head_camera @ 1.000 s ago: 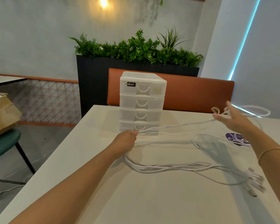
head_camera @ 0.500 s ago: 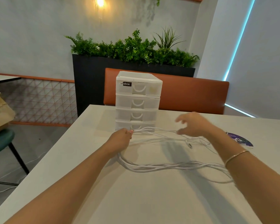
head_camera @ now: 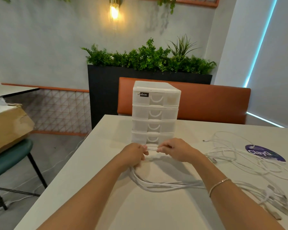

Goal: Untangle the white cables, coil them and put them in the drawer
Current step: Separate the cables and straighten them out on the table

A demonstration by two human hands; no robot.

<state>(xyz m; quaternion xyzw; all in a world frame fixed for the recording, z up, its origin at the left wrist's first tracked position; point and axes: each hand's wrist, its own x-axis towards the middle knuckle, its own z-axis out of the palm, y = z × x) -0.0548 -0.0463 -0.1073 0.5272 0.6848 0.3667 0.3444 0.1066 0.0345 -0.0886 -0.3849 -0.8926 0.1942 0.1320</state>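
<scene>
Fingers of the left hand [head_camera: 134, 155] and right hand [head_camera: 175, 151] curl around a short span of smooth white cables [head_camera: 165, 185]. The bundle arcs across the matte table [head_camera: 93, 163], before the translucent plastic drawer unit [head_camera: 155, 113].

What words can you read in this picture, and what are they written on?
"abox": black label on the top drawer of the white drawer unit; its first letters are unclear.
"ClayG": purple round sticker on the table; letters after it and the small print are too blurred to read.
</scene>
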